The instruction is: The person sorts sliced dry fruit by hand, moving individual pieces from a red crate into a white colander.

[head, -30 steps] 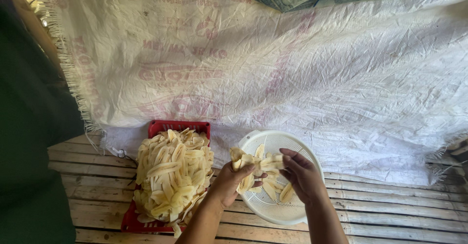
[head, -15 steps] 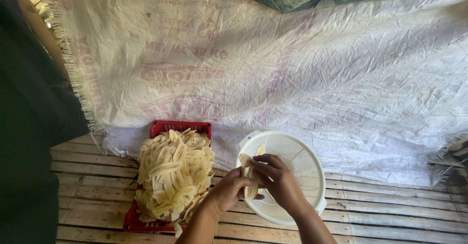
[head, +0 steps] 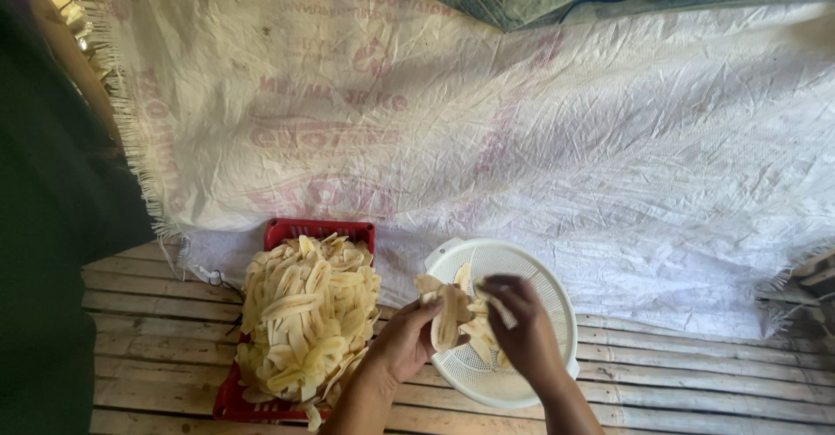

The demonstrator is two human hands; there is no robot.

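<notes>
A slatted bamboo floor carries a red tray, a white colander (side by side) and a woven sheet.

Both hands shifted left over white strainer rim; right hand now peeling one slice off left hand's stack.

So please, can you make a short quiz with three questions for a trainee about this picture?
1. True or false: the red tray is piled with pale slices.
2. What does the left hand hold? A) a knife B) a few slices C) a cloth
3. Over which container are both hands, the right hand too?

Key: 1 true. 2 B. 3 the white colander.
</notes>
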